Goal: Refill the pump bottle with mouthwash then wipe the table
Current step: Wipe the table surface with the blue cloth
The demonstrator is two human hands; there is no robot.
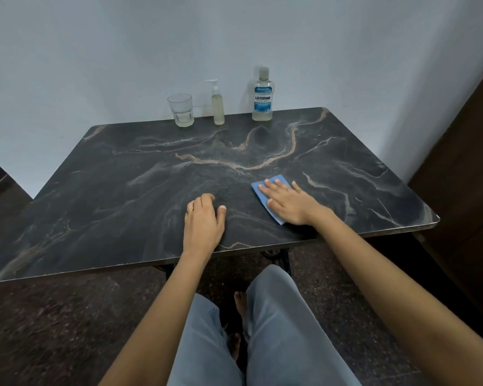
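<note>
A dark marble-patterned table (pixel 123 190) fills the middle of the view. At its far edge stand a slim pump bottle (pixel 217 108) with pale liquid and a white pump, and a mouthwash bottle (pixel 262 97) with a blue label and its cap on. A folded blue cloth (pixel 268 188) lies flat on the table's near right part. My right hand (pixel 287 203) presses on the cloth with straight fingers. My left hand (pixel 204 218) rests on the bare table near the front edge, fingers loosely curled, holding nothing.
A clear drinking glass (pixel 180 110) stands left of the pump bottle at the back edge. A pale wall runs behind the table. A dark wooden panel (pixel 469 162) stands to the right. My legs are below the front edge.
</note>
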